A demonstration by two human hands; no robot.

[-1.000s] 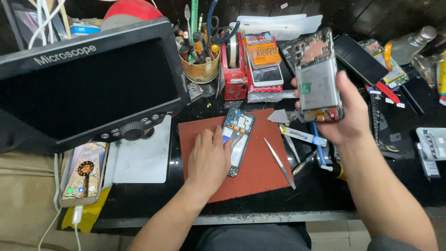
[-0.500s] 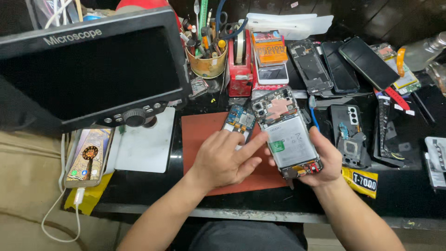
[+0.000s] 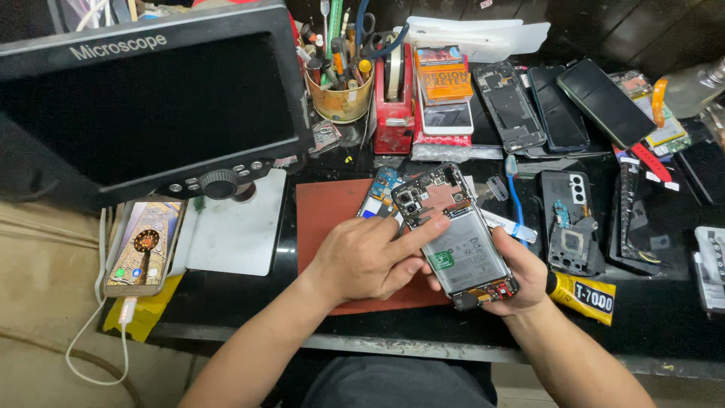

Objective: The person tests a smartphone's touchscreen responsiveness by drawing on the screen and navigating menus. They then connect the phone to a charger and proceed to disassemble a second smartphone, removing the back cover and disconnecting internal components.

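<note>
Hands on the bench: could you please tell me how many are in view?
2. The left hand presses its fingers on the opened phone, and the right hand cradles that phone from beneath, over the red mat. No other hands show.

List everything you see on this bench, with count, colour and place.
opened phone: one, back cover off, held over the mat
red mat: one, bench centre
microscope screen: one, black, upper left
charging phone: one, lit, far left
tool cup: one, yellowish, back centre
tape dispenser: one, red, beside the cup
glue tube: one, yellow, right of the hands
left hand: fingers on the opened phone
right hand: cradling it
</note>
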